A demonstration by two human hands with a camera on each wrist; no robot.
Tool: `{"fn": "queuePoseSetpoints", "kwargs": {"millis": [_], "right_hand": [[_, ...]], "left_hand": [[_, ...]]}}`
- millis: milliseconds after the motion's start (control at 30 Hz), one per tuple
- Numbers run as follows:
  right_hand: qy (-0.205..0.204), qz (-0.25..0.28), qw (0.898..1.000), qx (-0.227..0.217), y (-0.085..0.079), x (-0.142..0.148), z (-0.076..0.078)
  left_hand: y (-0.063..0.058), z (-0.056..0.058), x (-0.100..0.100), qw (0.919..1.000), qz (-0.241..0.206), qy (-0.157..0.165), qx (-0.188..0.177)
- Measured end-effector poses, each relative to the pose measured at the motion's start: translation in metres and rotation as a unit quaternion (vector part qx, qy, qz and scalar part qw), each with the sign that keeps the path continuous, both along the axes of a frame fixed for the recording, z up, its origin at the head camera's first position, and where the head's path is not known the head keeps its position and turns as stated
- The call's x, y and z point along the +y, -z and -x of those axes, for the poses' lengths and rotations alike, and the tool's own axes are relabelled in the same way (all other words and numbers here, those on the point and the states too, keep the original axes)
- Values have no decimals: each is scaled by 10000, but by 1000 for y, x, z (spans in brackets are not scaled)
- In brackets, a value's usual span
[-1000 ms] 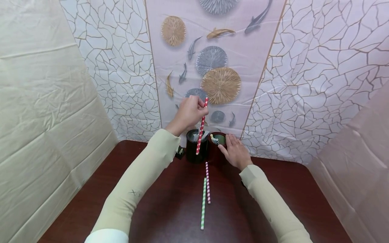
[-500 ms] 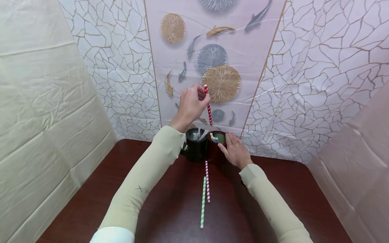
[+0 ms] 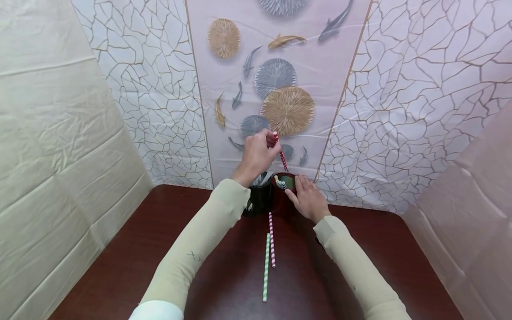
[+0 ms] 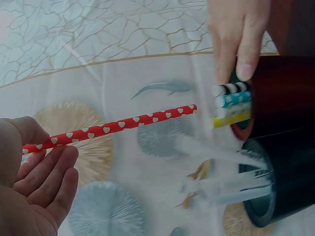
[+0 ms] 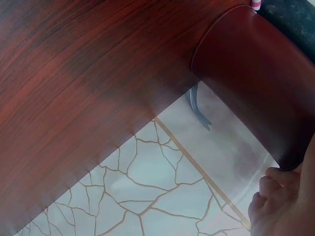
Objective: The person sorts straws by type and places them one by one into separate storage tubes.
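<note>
My left hand (image 3: pixel 259 155) pinches a red paper straw with white hearts (image 4: pixel 125 125) near its upper end. The straw leans, with its lower end close over the mouth of a dark red cylindrical cup (image 5: pixel 246 73). My right hand (image 3: pixel 310 200) holds that cup at the rim on its right side, thumb in front. Several patterned straws (image 4: pixel 231 102) stand inside it, black-striped, blue and yellow among them. Left of the cup and close against it is a black container (image 3: pixel 260 200) holding white wrapped sticks (image 4: pixel 231 182). My left hand partly hides this container in the head view.
A pink striped straw (image 3: pixel 272 242) and a green striped straw (image 3: pixel 266 271) lie on the dark wooden table (image 3: pixel 224 275) in front of the containers. Behind the table's back edge hangs a patterned cloth (image 3: pixel 280 80), with plain fabric walls (image 3: pixel 60 133) at the sides.
My left hand rose, then came down and to the right. The red straw's lower end swung from in front of the black container to over the red cup. My right hand stayed put.
</note>
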State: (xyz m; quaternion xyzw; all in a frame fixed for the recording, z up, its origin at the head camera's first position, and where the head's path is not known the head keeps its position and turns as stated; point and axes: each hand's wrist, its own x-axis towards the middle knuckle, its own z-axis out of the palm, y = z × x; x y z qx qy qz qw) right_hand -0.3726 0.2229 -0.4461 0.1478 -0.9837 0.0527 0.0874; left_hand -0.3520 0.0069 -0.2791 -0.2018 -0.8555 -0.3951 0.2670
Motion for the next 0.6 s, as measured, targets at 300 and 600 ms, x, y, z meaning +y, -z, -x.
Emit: {"fn": "queuePoseSetpoints", "kwargs": {"millis": [300,600], "right_hand": [[8,-74,10000,4,2,-1,2],[6,39,10000,40,1,-1,1]], "left_hand": [[22,6,9,9984,495,-22,-254],[16,0,-1,9984,483,-62,-302]]}}
